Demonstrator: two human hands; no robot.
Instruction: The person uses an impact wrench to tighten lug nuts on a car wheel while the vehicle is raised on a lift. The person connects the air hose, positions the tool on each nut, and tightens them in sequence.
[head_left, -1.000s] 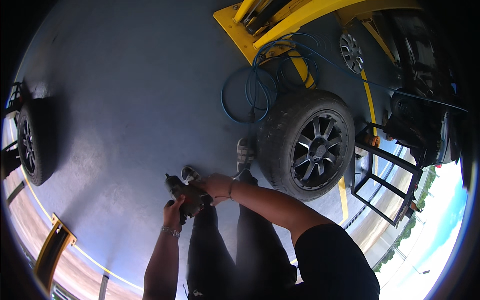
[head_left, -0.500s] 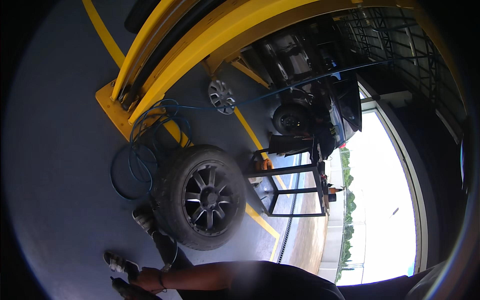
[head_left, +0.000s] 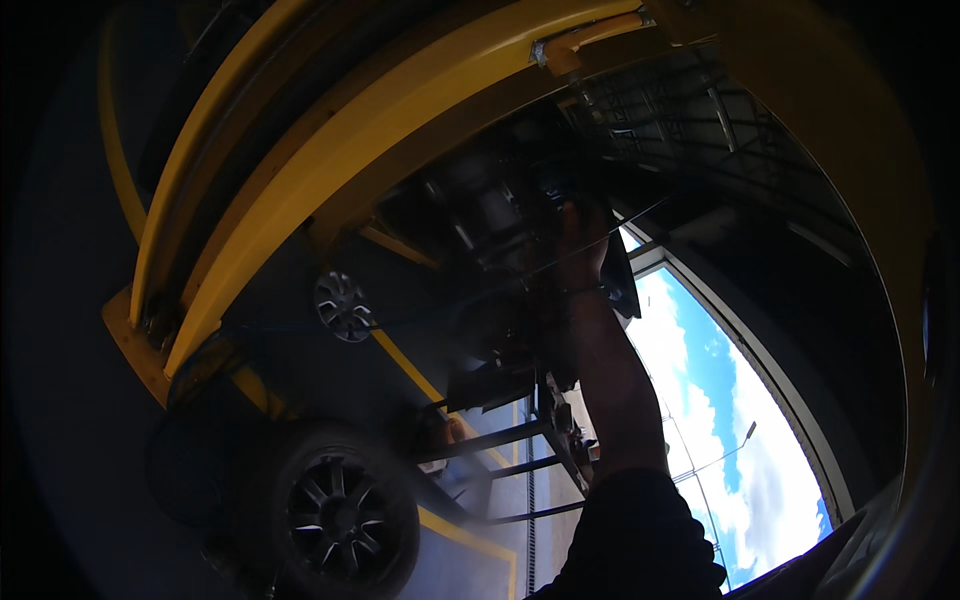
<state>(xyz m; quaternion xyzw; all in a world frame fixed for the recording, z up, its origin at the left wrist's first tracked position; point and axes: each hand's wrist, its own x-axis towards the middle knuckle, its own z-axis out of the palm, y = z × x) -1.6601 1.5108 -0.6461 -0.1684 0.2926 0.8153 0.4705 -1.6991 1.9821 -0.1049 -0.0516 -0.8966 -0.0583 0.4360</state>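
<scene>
My right forearm (head_left: 615,390), in a dark sleeve, reaches up from the lower edge, right of centre. My right hand (head_left: 583,245) is at its far end, against the dark vehicle (head_left: 480,205) in the background. Shadow and blur hide its fingers, and I cannot make out whether anything is in them. My left hand is not in view. At the lower left stands a wheel (head_left: 340,515) with a dark spoked rim and a black tyre, apart from my hand.
A large yellow frame (head_left: 400,130) arches across the top and left. Beyond it are a silver hubcap (head_left: 343,305) and a dark metal stand (head_left: 500,440). A thin hose or cable (head_left: 640,217) crosses behind my hand. A bright doorway (head_left: 740,400) opens at the right.
My right arm has swung from the lower left, where its hand held a dark tool, up to the centre. The view has shifted and darkened; the wheel now appears lower and further left.
</scene>
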